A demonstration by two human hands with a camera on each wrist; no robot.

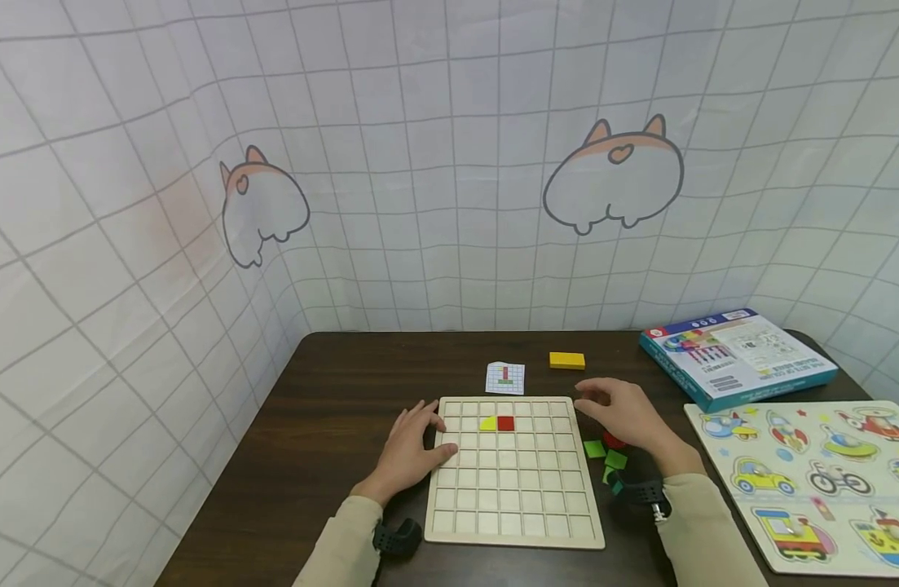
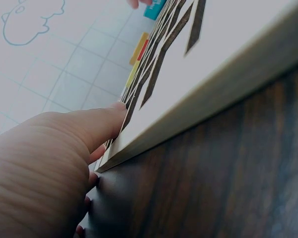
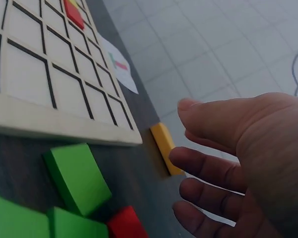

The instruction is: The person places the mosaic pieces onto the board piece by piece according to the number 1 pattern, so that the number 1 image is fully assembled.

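A pale wooden grid board (image 1: 511, 479) lies on the table, with a red square block (image 1: 505, 423) and a yellow piece (image 1: 488, 423) side by side in one of its upper rows. My left hand (image 1: 408, 450) rests at the board's left edge; its thumb (image 2: 107, 121) lies over the rim and the other fingers are partly hidden. Just off the far right corner hovers my right hand (image 1: 625, 412), fingers loosely bent and apart, holding nothing. Below it on the table are several green blocks (image 3: 78, 177) and a red piece (image 3: 128, 224), partly hidden in the head view.
Behind the board lie a small pattern card (image 1: 504, 378) and a yellow rectangular block (image 1: 567, 360). On the right, a flat teal box (image 1: 742, 359) overlaps the far edge of a picture puzzle board (image 1: 801, 481). Grid-patterned cloth hangs around the dark table (image 1: 332, 408).
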